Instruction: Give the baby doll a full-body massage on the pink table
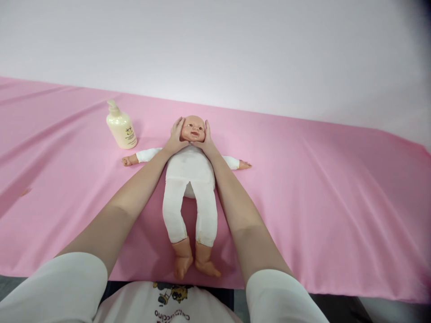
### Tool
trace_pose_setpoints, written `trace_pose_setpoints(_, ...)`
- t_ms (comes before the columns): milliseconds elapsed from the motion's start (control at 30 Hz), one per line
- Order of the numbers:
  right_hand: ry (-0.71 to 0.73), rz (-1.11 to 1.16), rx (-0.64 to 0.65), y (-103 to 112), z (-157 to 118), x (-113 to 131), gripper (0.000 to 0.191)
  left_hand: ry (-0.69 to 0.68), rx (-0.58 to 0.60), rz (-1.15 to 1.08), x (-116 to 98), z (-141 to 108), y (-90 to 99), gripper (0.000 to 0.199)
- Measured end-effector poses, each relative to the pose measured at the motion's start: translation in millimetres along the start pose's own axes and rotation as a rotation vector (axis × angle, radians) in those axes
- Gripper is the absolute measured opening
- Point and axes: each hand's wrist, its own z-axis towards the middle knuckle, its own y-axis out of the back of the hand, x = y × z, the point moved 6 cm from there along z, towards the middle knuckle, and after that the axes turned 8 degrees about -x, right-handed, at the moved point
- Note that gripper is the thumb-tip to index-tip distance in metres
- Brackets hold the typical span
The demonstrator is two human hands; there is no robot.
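Note:
A baby doll (190, 168) with a white cloth body lies on its back, its feet toward me and its arms stretched out sideways. My left hand (175, 137) rests against the left side of its head, fingers pointing up and thumb under the chin. On the other side, my right hand (207, 140) cups the head in the same way, its thumb also near the chin. Between them the doll's face is uncovered. Both palms face inward, and the undersides of the fingers are hidden.
A cream-coloured pump bottle (121, 128) stands on the table to the left of the doll, above its outstretched arm. Pink cloth (319, 202) with soft folds covers the table. Behind the table rises a plain white wall (215, 54).

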Motion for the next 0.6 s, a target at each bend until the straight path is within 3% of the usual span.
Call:
trace_pose_setpoints(200,0.006,-0.005,-0.008,-4.6,-3.5,8.9,0.153,-0.001,0.028,-0.004,1.7,-0.9,-1.7,0.119)
trace_pose_setpoints(333,-0.012,0.008,-0.001,-3.3,-4.0,9.0,0.149,0.018,0.048,-0.035,-1.3,-2.4,-1.2,0.108)
trace_pose_setpoints(600,-0.157,0.047,-0.042,-1.2,-8.1,1.7,0.113,0.048,0.042,-0.058,-9.3,-5.7,0.2,0.093)
